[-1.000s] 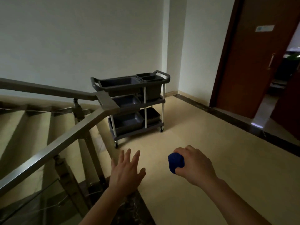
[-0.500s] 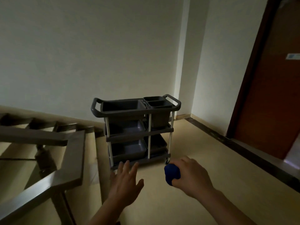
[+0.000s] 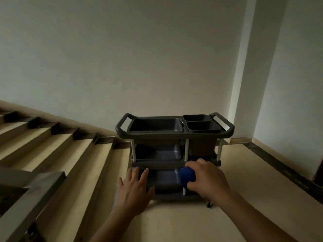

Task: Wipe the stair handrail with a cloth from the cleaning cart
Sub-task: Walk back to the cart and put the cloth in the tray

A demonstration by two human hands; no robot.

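A dark grey three-tier cleaning cart (image 3: 227, 132) stands straight ahead against the pale wall, close in front of me. My right hand (image 3: 208, 179) is shut on a bunched blue cloth (image 3: 187, 177), held in front of the cart's lower shelves. My left hand (image 3: 134, 187) is open, fingers spread and palm down, left of the cloth near the cart's bottom left corner. The metal stair handrail (image 3: 29, 194) runs along the lower left edge, well left of both hands.
Beige stairs (image 3: 57, 147) rise to the left beside the cart. The cart's top tray (image 3: 153, 125) and two small bins (image 3: 201, 124) look empty. A dark skirting strip (image 3: 279, 165) lines the right wall. Beige landing floor lies under my arms.
The view has swung left and closed in on the cart, which now fills the middle. The door at right has left the frame. Both hands keep their poses, cloth still gripped.
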